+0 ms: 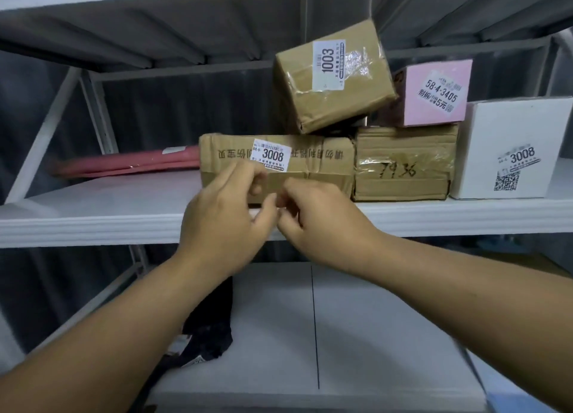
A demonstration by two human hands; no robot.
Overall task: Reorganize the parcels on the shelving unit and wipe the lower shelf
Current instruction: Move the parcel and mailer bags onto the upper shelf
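Lower shelf (372, 319): white board, nearest you, below both forearms. A dark cloth-like item (214, 326) lies at its left edge, partly hidden under your left forearm; what it is cannot be told.

Left hand (223, 217): raised before the front edge of the middle shelf (93, 223), fingers curled, fingertips at the front face of the long carton. Whether it grips the carton or only touches it cannot be told.

Right hand (316, 217): just beside the left, fingers curled, thumbs nearly meeting. Whether it pinches anything is hidden.

Long carton, label 3008 (279, 161): brown, flat on the middle shelf at its front edge, directly behind both hands. Its long axis runs left to right, along the shelf edge. Both hands meet at its midline, neither clearly nearer; to shift it you would likely need to spread them towards its ends.

Taped carton, handwritten number (403, 164): touching the long carton's right end.

White box, second 3008 label (511, 152): towards the shelf's right end.

Tilted carton, label 1003 (335, 75): resting askew on the two brown cartons; it could slide if the long carton moves.

Pink box (434, 93): on the taped carton, behind.

Red flat mailers (130, 161): back left of the shelf.
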